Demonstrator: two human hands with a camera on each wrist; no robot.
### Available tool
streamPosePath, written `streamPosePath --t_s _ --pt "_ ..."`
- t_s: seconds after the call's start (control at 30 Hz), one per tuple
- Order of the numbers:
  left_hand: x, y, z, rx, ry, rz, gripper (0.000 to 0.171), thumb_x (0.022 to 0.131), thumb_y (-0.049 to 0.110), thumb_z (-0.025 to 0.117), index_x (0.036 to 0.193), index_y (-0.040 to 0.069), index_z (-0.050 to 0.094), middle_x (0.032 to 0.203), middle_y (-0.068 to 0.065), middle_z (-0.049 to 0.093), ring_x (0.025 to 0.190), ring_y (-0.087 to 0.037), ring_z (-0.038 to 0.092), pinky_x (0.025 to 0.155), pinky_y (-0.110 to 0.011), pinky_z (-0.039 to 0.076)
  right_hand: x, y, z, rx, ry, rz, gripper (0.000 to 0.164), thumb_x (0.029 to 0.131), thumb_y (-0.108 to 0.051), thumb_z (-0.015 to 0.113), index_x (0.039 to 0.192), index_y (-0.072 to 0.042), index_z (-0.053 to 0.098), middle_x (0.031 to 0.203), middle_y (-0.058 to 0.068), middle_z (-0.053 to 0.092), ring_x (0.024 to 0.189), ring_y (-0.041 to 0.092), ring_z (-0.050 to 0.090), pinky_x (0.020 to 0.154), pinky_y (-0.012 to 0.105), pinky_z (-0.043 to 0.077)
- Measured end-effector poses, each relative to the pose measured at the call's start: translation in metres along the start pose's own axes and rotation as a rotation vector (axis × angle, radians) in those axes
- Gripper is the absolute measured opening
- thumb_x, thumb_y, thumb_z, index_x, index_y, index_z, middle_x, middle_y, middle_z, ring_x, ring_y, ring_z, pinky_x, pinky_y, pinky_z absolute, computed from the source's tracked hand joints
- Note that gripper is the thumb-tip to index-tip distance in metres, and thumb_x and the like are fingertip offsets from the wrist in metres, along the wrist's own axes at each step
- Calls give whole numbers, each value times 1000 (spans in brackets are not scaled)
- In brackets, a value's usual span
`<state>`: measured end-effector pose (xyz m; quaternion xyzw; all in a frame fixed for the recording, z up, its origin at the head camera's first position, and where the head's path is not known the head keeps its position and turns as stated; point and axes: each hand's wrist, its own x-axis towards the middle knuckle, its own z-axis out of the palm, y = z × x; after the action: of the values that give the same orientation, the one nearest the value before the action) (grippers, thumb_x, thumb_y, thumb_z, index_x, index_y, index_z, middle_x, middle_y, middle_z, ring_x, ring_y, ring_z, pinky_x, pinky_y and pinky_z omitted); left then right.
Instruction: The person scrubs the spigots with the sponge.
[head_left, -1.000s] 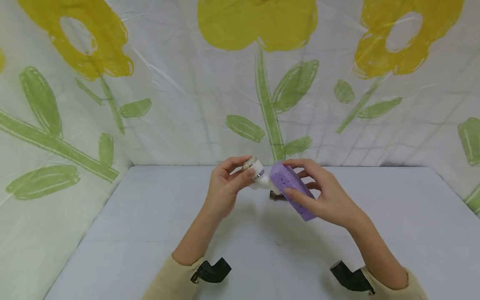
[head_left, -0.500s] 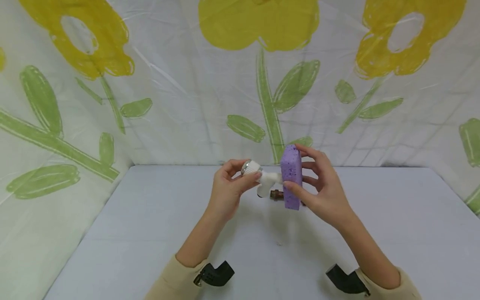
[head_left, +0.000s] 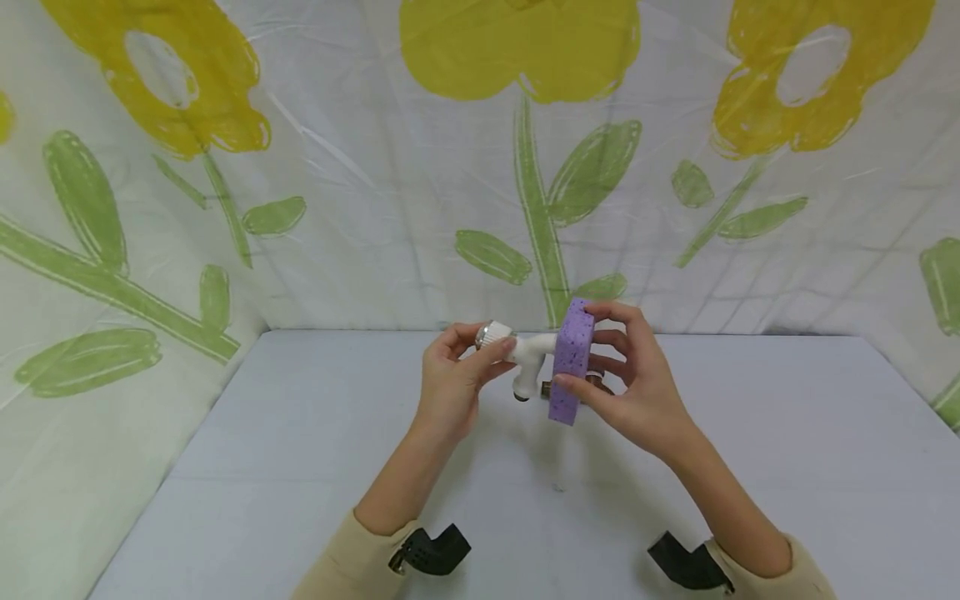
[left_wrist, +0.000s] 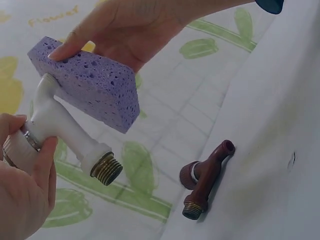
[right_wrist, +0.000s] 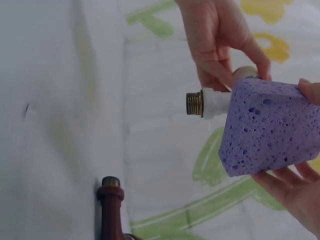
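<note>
My left hand (head_left: 453, 379) grips the knob of a white faucet (head_left: 531, 354), holding it up above the table. Its threaded brass inlet (left_wrist: 107, 169) points down and away from the knob in the left wrist view. Between the thumb and fingers of my right hand (head_left: 641, 396) is a purple sponge (head_left: 573, 360), stood on its narrow end. The sponge's broad face lies against the spout tip (left_wrist: 48, 80) of the faucet. In the right wrist view, the sponge (right_wrist: 270, 130) covers much of the faucet body.
A dark red-brown faucet (left_wrist: 207, 177) lies on the white table (head_left: 300, 467), partly hidden behind the sponge in the head view. Behind the table hangs a white sheet (head_left: 360, 208) printed with yellow flowers. Both sleeves carry a black wrist mount (head_left: 435, 550).
The sponge has swung from a slant to nearly upright, uncovering more of the white faucet, then shifted slightly left. The left hand has turned the faucet so its inlet points down.
</note>
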<state>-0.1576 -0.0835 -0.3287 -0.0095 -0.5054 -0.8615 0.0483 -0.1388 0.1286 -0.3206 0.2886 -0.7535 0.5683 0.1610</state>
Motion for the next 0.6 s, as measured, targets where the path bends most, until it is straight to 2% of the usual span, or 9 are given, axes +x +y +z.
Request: streamPosePath --t_s 0.13,0.3,0.6 --pt "1 -1 0 -5 -1 -6 20 87 -21 70 92 -2 64 101 -12 61 84 -17 70 76 -30 67 -1 -1 0 13 -1 0 83 77 23 80 146 5 39 144 2 49 112 12 65 80 19 59" --pt "1 -2 -1 -17 -16 -10 22 87 -22 70 93 -2 65 101 -12 62 86 -17 70 77 -30 67 0 -1 0 9 34 1 84 75 26 79 145 8 37 146 0 47 115 9 65 90 19 60" --pt "1 -2 -1 -16 -11 -10 22 87 -22 68 92 -1 64 100 -11 62 84 -17 71 75 -29 66 -1 -2 0 65 21 -30 81 77 25 78 144 10 35 145 6 47 113 11 65 88 19 60"
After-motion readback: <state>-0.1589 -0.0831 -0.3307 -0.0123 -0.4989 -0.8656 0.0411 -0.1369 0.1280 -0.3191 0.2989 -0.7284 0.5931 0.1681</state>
